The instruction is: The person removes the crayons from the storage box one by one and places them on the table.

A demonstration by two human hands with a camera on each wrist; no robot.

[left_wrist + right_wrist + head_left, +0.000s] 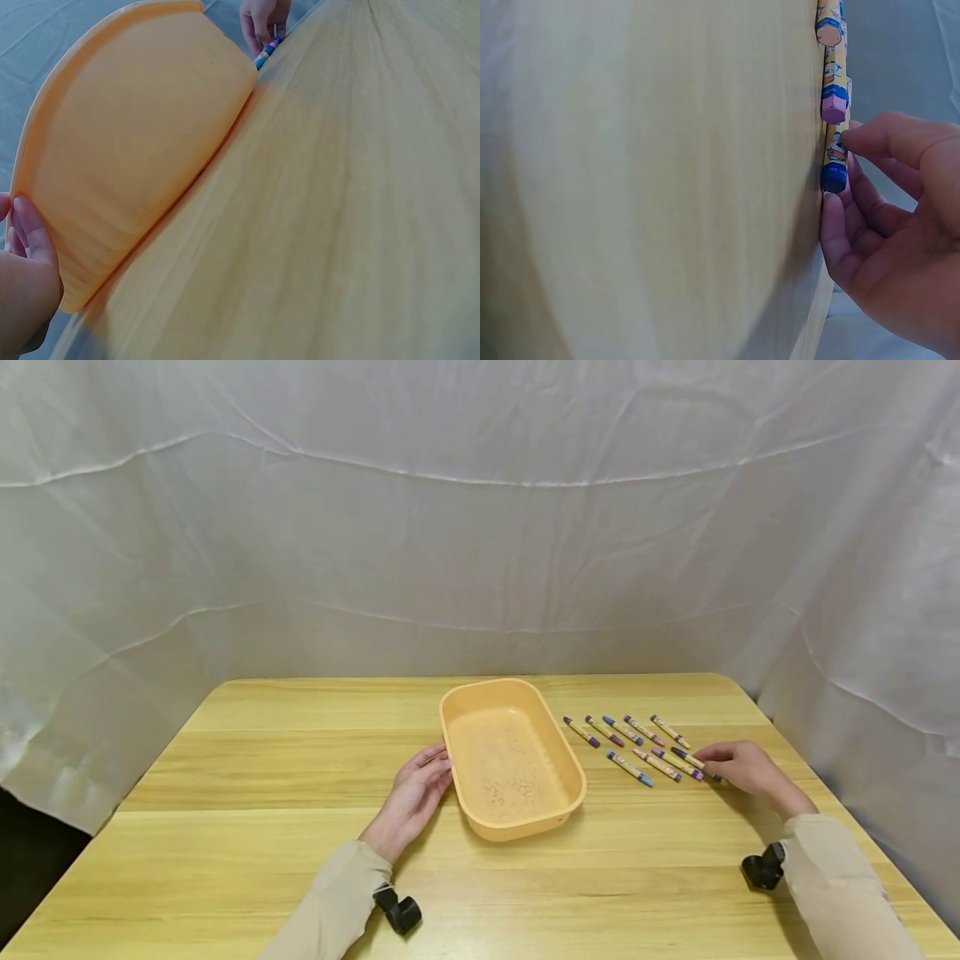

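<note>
Orange plastic tray [513, 693] sits mid-bench [247, 793], bare of crayons, with the left hand [415, 799] laid flat against its wall at 9 o'clock, fingers straight and gripping nothing, seemingly steadying it. At the tray's 3 o'clock, crayons [628, 745] lie in two loose rows on the wood, well apart from the tray. The right hand [738, 765] rests at the 3 o'clock end of the near row, thumb and fingers [885, 142] closing about the cap end of one crayon [834, 154]; the wrist view shows them touching it, though whether it is lifted off the bench cannot be told. By the look of things the step in hand is the first pick-up. The next move would call for a firm pinch on the slim barrel, a clean lift and a carry toward 9 o'clock over the rim.
</note>
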